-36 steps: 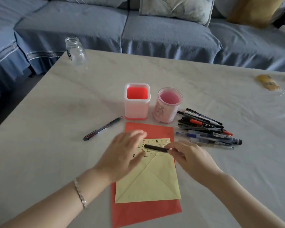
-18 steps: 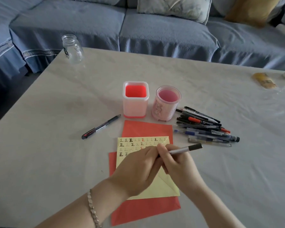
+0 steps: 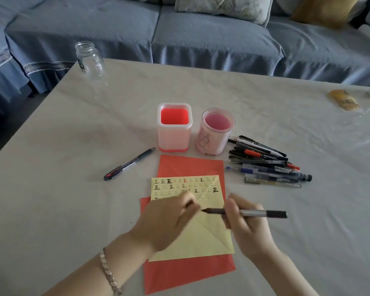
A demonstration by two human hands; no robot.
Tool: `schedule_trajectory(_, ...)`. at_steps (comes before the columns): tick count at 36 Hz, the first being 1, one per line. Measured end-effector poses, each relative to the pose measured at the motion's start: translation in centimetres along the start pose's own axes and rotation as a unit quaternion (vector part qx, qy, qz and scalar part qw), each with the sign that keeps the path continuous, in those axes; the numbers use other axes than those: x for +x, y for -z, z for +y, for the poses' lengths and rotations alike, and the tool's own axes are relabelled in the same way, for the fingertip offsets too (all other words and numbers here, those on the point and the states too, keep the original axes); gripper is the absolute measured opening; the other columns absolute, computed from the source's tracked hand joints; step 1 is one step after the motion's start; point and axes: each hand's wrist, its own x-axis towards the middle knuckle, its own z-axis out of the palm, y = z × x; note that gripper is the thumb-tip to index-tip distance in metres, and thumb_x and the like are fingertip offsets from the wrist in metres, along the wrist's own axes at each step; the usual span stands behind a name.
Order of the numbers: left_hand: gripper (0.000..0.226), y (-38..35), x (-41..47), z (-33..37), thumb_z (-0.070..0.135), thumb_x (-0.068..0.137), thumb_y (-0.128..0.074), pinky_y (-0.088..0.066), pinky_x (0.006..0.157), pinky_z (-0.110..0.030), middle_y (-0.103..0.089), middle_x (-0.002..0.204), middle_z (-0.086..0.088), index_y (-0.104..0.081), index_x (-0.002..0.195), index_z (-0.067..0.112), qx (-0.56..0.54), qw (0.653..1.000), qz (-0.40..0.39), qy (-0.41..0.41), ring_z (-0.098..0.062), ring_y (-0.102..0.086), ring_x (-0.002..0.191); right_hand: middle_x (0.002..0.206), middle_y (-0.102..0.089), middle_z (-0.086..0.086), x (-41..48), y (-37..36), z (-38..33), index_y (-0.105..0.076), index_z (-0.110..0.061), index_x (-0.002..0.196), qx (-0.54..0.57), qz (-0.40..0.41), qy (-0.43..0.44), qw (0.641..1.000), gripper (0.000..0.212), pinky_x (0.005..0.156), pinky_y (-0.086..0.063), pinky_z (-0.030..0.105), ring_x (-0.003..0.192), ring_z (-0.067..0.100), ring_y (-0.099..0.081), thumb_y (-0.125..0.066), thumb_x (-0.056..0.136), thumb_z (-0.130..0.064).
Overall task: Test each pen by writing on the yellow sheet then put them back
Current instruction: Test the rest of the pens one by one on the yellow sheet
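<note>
Separating just now, your hands uncapped the grey-barrelled black pen (image 3: pixel 254 213): your right hand (image 3: pixel 247 229) clenches it in its grip above the yellow paper sheet (image 3: pixel 205 238), your left hand (image 3: pixel 169 221) pinches what seems its dark cap (image 3: pixel 189 203), so writing comes next.

My pen (image 3: pixel 247 213) looks like matt metal; the yellow sheet (image 3: pixel 203 238) is creased paper; the jar (image 3: pixel 89 60) at upper left is clear glass.

Home living room, blue sofa (image 3: pixel 212 39), cushions (image 3: pixel 224 6), low table (image 3: pixel 73 167)
</note>
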Motion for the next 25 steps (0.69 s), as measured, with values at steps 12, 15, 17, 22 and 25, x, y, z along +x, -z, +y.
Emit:
schedule_trajectory(12, 0.009, -1.9, -0.1, -6.8, 0.008, 0.083, -0.063, -0.049, 0.070, -0.045, -0.054, 0.091, -0.013, -0.064, 0.090, 0.002, 0.206, 0.955, 0.173, 0.125, -0.032, -0.052, 0.080, 0.068, -0.069, 0.003, 0.5, 1.1, 2.3, -0.065, -0.013, 0.080, 0.079, 0.154, -0.108, 0.979, 0.031, 0.056, -0.050, 0.020, 0.060, 0.014, -0.061, -0.039, 0.096, -0.006)
schedule_trajectory(15, 0.041, -2.4, 0.2, -5.3, 0.026, 0.089, -0.037, -0.039, 0.092, -0.042, -0.053, 0.112, -0.016, -0.058, 0.114, 0.001, 0.196, 0.964, 0.147, 0.101, -0.029, -0.045, 0.103, 0.071, -0.072, 0.000, 1.1, 1.2, 2.6, -0.066, -0.015, 0.079, 0.081, 0.166, -0.124, 0.975, 0.027, 0.058, -0.053, 0.021, 0.062, 0.014, -0.064, -0.046, 0.094, -0.005)
schedule_trajectory(17, 0.046, -3.0, 0.5, -4.1, 0.030, 0.089, -0.035, -0.031, 0.101, -0.038, -0.050, 0.126, -0.015, -0.050, 0.124, 0.004, 0.196, 0.973, 0.107, 0.051, -0.026, -0.041, 0.115, 0.069, -0.071, -0.001, 1.5, 1.2, 2.8, -0.067, -0.015, 0.077, 0.077, 0.176, -0.128, 0.973, 0.024, 0.057, -0.053, 0.022, 0.061, 0.013, -0.065, -0.050, 0.092, -0.005)
schedule_trajectory(22, 0.061, -4.6, 1.5, -2.4, 0.051, 0.089, -0.026, -0.010, 0.111, -0.034, -0.032, 0.148, -0.006, -0.034, 0.139, 0.016, 0.212, 0.976, -0.052, 0.022, -0.018, -0.019, 0.139, 0.055, -0.065, 0.000, 2.9, 0.9, 3.4, -0.063, -0.013, 0.066, 0.059, 0.204, -0.132, 0.968, 0.022, 0.053, -0.048, 0.023, 0.053, 0.012, -0.058, -0.059, 0.088, -0.010)
schedule_trajectory(25, 0.073, -5.5, 2.0, -2.6, 0.063, 0.082, -0.003, 0.016, 0.112, -0.031, 0.010, 0.153, 0.006, -0.007, 0.148, 0.030, 0.202, 0.977, -0.065, 0.024, -0.012, 0.016, 0.140, 0.047, -0.059, 0.001, 3.6, 0.3, 3.7, -0.059, -0.012, 0.059, 0.055, 0.228, -0.132, 0.963, 0.028, 0.050, -0.044, 0.027, 0.048, 0.016, -0.052, -0.062, 0.087, -0.015)
